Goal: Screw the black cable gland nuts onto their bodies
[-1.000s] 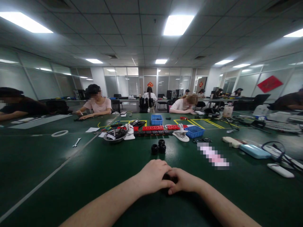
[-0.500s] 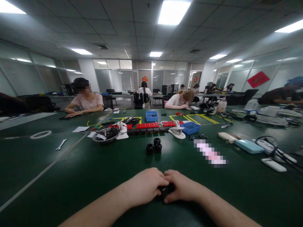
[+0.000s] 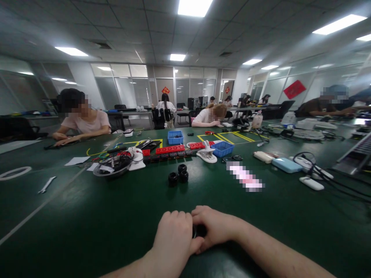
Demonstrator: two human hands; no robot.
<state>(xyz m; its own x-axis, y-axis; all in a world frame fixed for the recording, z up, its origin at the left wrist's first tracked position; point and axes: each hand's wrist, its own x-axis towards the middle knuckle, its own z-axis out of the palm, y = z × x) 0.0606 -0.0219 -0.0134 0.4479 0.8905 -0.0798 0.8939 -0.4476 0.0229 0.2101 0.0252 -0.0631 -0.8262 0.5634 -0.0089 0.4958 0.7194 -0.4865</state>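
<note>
Near the table's front edge, a black round fitting [image 3: 200,230], apparently a cable gland, sits between my two hands, largely covered by them. My left hand [image 3: 174,236] wraps it from the left, back of the hand up and thumb toward the right hand. From the right, my right hand [image 3: 216,226] curls round the same piece, its fingers and thumb closed on it. Farther forward stand three similar black fittings [image 3: 173,177] in a tight cluster.
Beyond the cluster lie red sockets [image 3: 170,149], white clips [image 3: 206,153], blue bins [image 3: 222,148] and a bowl of cables [image 3: 111,170]. A wrench [image 3: 46,185] lies left. To the right are a light-blue case [image 3: 286,165] and black cables. Other people sit around the tables.
My view has turned right, so the table things sit farther left in the picture. My left hand has rotated to a steeper angle about the black fitting; the right hand still grips it.
</note>
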